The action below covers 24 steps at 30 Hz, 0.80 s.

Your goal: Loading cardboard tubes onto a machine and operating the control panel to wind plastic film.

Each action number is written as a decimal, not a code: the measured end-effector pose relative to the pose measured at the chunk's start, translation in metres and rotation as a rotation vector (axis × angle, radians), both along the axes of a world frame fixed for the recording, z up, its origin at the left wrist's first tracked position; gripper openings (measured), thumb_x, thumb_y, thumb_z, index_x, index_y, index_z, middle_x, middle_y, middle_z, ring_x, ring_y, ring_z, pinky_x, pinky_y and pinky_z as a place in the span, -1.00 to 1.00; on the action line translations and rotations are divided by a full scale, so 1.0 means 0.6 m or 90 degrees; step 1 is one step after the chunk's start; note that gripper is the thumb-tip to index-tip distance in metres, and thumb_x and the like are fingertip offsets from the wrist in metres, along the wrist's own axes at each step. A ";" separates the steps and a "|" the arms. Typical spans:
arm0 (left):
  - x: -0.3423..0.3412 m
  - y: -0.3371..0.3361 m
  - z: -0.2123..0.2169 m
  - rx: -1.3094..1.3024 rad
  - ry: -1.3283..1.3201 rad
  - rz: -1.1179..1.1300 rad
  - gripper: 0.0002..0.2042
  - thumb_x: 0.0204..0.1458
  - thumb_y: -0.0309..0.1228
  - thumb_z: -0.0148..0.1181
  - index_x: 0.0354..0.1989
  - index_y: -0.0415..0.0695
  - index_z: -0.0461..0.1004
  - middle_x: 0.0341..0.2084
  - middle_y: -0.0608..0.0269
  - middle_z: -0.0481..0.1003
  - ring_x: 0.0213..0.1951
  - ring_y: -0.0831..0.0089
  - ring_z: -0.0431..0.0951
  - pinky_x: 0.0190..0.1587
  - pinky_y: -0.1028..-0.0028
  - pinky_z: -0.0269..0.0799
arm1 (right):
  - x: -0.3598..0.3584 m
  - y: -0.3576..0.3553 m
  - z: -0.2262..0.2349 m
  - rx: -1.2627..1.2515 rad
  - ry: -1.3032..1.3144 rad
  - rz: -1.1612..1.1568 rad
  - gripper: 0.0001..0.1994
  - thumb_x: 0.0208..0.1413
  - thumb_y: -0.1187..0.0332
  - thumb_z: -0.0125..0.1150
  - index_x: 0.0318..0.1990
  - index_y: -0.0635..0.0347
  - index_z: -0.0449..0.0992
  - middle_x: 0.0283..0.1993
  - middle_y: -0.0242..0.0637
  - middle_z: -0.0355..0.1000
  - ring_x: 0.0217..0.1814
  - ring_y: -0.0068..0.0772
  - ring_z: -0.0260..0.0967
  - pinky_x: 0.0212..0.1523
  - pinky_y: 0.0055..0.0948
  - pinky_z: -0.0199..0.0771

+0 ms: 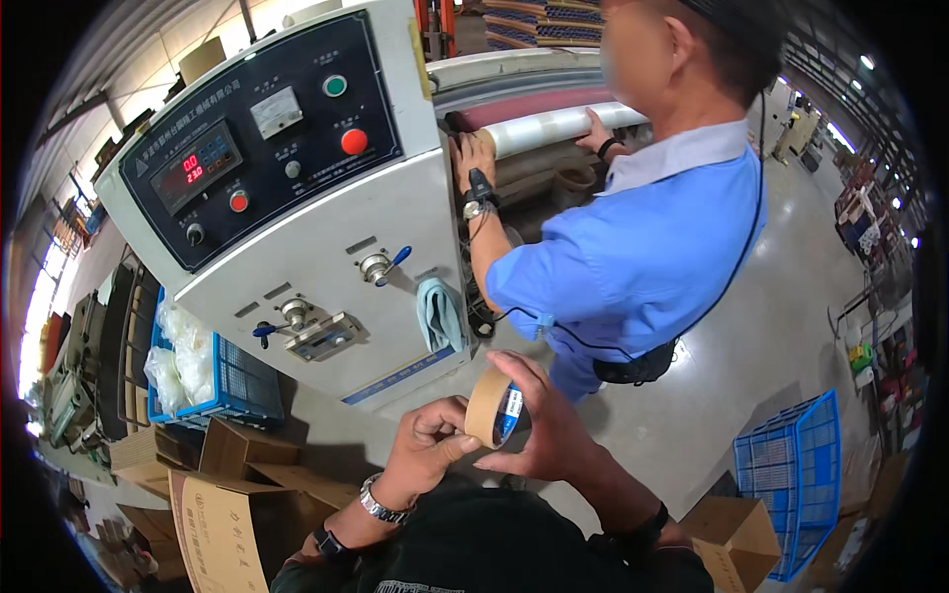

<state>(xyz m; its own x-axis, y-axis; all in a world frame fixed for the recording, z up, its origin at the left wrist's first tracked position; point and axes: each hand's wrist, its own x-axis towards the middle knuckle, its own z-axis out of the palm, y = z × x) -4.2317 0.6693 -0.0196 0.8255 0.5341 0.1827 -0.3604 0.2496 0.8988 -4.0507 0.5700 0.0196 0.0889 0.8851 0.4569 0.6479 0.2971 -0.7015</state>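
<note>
A roll of brown tape (484, 403), with a blue and white label inside its core, is held up in front of my body. My right hand (554, 430) grips it from the right, with the fingers over the top and the thumb below. My left hand (427, 447) is closed in a pinch at the roll's left edge, thumb and fingertips against the tape. Whether a loose tape end lies between those fingertips is too small to tell.
Ahead stands a grey machine with a dark control panel (267, 128) and a hanging blue cloth (438, 314). Beside it a co-worker in a blue shirt (633, 247) has both hands on a white roll (554, 128). Cardboard boxes (222, 524) and blue crates (788, 484) flank me.
</note>
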 end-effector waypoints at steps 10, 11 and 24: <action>0.031 -0.069 0.016 0.107 0.075 0.022 -0.88 0.09 -0.50 0.33 -0.30 -0.23 0.51 -0.28 0.25 0.54 -0.22 0.55 0.49 -0.14 0.52 0.39 | 0.031 -0.075 -0.014 0.061 0.020 -0.014 -0.06 -0.21 0.20 0.56 0.31 0.40 0.16 0.25 0.17 0.26 0.26 0.17 0.30 0.22 -0.09 0.35; 0.031 -0.075 0.016 0.094 0.095 0.041 -0.88 0.06 -0.51 0.35 -0.33 -0.22 0.50 -0.32 0.26 0.54 -0.26 0.55 0.50 -0.17 0.52 0.40 | 0.034 -0.081 -0.015 0.045 0.016 -0.012 -0.08 -0.14 0.17 0.54 0.33 0.35 0.14 0.24 0.16 0.24 0.24 0.16 0.30 0.17 -0.10 0.41; 0.037 -0.111 0.015 0.046 0.159 0.093 -0.87 0.05 -0.53 0.36 -0.33 -0.23 0.50 -0.38 0.30 0.55 -0.31 0.58 0.50 -0.20 0.53 0.43 | 0.040 -0.106 -0.036 -0.117 0.129 -0.011 -0.05 -0.15 0.12 0.53 0.37 0.20 0.11 0.29 0.06 0.24 0.29 0.07 0.30 0.22 -0.13 0.38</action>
<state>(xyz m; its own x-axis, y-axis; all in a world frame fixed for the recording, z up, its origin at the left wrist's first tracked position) -4.2095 0.6027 -0.0105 0.7652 0.6433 0.0252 -0.1533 0.1441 0.9776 -4.0265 0.5064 -0.0021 0.1776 0.9491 0.2599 0.4921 0.1431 -0.8587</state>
